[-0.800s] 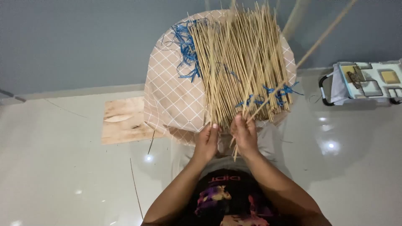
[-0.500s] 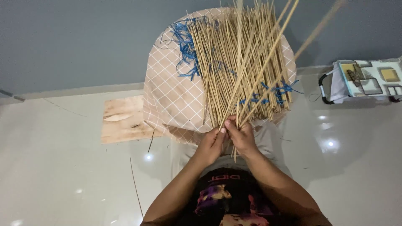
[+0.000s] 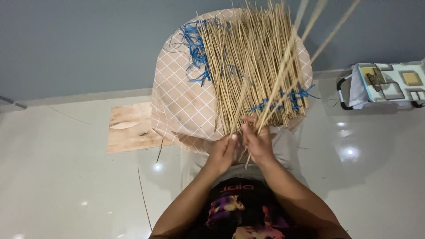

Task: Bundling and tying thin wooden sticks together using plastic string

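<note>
A round table covered with a beige cloth marked by a white diamond grid (image 3: 181, 102) carries a wide bundle of thin bamboo sticks (image 3: 248, 66), laid side by side and running from the far edge of the table to the near edge, where their ends hang just over the cloth. The left hand (image 3: 222, 152) sits at the near edge of the table, its fingers curled around the lower ends of a few sticks, thumb tip showing on top. The right hand (image 3: 256, 141) is just beside it, touching it, fingers clenched on a small cluster of raised sticks (image 3: 287, 66) that lift off the bundle and slant up toward the far right, passing beyond the top of the view; how many it grips I cannot tell. One stick end pokes down below the right hand. Tangled blue string (image 3: 195, 48) lies on the cloth at the far left side of the bundle, and more blue string (image 3: 287, 97) crosses the sticks near the right edge of the table. On the glossy pale floor to the left of the table lies a flat wooden board (image 3: 130, 126), with a loose stick (image 3: 144, 197) near it. At the right, well apart from the table, stands a white bag with a black handle (image 3: 354, 90).
</note>
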